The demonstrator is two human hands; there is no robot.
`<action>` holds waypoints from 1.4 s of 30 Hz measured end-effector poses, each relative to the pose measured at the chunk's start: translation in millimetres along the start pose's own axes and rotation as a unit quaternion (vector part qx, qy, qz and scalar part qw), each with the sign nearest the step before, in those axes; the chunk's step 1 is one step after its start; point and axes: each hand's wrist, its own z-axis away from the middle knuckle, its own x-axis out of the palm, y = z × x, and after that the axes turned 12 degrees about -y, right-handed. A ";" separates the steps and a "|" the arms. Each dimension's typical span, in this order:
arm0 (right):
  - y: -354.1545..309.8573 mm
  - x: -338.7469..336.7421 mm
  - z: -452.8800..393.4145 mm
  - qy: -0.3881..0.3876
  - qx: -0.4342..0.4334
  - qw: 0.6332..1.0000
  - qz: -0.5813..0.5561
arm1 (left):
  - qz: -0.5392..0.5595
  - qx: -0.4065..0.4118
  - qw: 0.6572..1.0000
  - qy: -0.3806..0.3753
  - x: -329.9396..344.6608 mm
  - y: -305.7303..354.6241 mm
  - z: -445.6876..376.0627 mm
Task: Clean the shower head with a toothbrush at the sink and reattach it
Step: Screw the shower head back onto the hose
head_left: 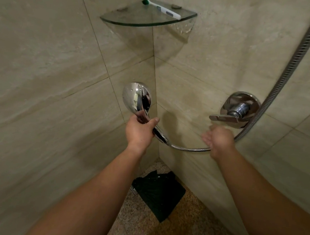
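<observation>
Both forearms are bare right down to the wrists, with no sleeves showing. The left hand [139,128] wears no glove, ring or watch, and the right hand [217,141], slightly blurred, is bare as well.

Glossy chrome shower head [135,95], ribbed metal hose [289,71]

Shower head [136,96]: chrome, oval, held upright by its handle, back toward the camera, metal hose [285,77] attached.
Toothbrush [161,9]: white handle, green head, lying flat on glass corner shelf [120,20].

Head view, down into shower corner
</observation>
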 end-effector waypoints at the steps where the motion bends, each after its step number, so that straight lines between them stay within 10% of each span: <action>1: 8.6 4.6 12.3 -0.034 -0.018 0.995 0.093 | -0.008 -0.001 1.000 0.000 3.2 -0.6 0.3; 8: 29.4 59.8 61.2 -0.190 -0.241 0.826 0.473 | -0.070 0.029 0.997 -0.026 31.1 5.6 14.2; 25: -11.2 74.2 64.1 -0.063 -0.295 0.809 0.505 | -0.097 0.128 0.974 -0.162 23.6 38.6 18.4; 42: -17.7 131.9 52.7 0.070 -0.265 0.886 0.374 | -0.109 0.202 0.937 -0.264 9.5 50.7 -52.2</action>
